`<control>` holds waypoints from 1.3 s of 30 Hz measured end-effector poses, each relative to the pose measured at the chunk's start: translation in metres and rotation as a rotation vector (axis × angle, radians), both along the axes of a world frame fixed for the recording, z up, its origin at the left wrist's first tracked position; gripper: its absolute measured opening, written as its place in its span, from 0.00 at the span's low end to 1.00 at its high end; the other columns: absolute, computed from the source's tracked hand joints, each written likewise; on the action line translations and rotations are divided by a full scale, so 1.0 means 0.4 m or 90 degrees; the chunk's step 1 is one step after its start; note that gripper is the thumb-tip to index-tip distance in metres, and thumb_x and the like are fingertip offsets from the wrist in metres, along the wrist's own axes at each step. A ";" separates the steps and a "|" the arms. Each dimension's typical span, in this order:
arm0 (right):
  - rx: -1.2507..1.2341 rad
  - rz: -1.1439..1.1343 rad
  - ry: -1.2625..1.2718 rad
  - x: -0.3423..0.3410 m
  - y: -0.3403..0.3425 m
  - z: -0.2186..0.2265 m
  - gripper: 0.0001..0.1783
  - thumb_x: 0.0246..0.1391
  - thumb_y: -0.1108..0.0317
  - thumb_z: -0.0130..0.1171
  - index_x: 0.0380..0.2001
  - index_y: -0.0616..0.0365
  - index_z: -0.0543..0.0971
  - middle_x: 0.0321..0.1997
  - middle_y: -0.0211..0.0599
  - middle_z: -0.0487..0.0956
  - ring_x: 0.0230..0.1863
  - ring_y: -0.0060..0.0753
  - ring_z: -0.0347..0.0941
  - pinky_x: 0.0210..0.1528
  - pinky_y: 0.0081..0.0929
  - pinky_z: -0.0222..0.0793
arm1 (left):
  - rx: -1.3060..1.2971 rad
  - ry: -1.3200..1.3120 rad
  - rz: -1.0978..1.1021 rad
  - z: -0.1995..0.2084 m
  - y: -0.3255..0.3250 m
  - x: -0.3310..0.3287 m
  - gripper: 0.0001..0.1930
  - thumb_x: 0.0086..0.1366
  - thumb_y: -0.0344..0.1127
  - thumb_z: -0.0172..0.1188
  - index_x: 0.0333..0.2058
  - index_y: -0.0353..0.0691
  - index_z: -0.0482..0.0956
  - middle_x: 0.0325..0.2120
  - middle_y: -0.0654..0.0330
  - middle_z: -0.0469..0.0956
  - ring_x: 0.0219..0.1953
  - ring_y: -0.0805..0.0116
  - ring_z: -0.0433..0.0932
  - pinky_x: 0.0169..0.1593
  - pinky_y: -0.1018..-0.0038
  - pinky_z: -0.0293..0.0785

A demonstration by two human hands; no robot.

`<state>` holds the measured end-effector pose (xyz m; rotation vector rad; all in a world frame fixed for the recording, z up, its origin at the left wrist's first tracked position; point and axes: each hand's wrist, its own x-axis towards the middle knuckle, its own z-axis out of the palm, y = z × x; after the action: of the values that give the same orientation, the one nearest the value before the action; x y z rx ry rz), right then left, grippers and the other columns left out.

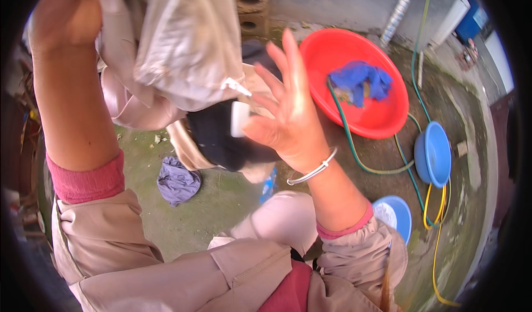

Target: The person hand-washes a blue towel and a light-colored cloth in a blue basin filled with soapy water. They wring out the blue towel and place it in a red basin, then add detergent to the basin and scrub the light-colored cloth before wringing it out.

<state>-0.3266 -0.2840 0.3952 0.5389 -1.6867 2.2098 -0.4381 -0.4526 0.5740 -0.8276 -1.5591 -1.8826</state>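
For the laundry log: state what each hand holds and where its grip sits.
Left hand grips the pale wet garment at its bunched top edge. Right hand is open, fingers spread beside the hanging cloth, gripping nothing.

An outdoor washing yard; plastic basins (pixel 354 84), hose (pixel 346 134), wet concrete ground (pixel 221 201).

We look down on a damp concrete floor (pixel 221 212), greenish with moss in patches. A crumpled purple cloth (pixel 177 181) lies on it at our left. Farther off sits a large red basin (pixel 382 118) holding a blue cloth (pixel 363 82), with a green hose (pixel 346 132) dipping over its rim and trailing across the floor. To the right stand a blue bowl (pixel 433 154) and a smaller blue bowl (pixel 400 215), with a yellow hose (pixel 438 212) winding beside them.
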 end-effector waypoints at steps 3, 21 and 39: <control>-0.066 0.054 -0.013 0.019 0.020 0.052 0.49 0.34 0.68 0.65 0.56 0.54 0.44 0.55 0.41 0.55 0.53 0.35 0.55 0.50 0.31 0.57 | 0.023 -0.115 -0.210 -0.061 0.181 0.094 0.17 0.55 0.33 0.49 0.42 0.30 0.63 0.35 0.53 0.71 0.35 0.68 0.73 0.38 0.76 0.71; -0.498 -0.332 0.017 0.402 0.408 -0.027 0.16 0.50 0.69 0.47 0.43 0.61 0.66 0.40 0.36 0.72 0.40 0.31 0.70 0.44 0.28 0.67 | -0.384 -0.111 -0.716 -0.441 0.643 0.372 0.25 0.54 0.35 0.56 0.49 0.35 0.59 0.38 0.60 0.69 0.40 0.75 0.67 0.43 0.79 0.64; -0.016 -0.402 -0.381 0.314 0.431 -0.008 0.13 0.41 0.70 0.55 0.32 0.64 0.70 0.25 0.35 0.73 0.19 0.27 0.71 0.21 0.23 0.69 | 0.166 -0.249 -0.077 -0.094 0.019 -0.001 0.17 0.59 0.34 0.43 0.45 0.31 0.62 0.41 0.54 0.69 0.43 0.64 0.69 0.49 0.68 0.63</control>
<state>-0.2008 -0.1115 0.3920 -0.6544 -1.7439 1.9872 -0.4384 -0.4452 0.5363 -0.4669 -1.4569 -2.3837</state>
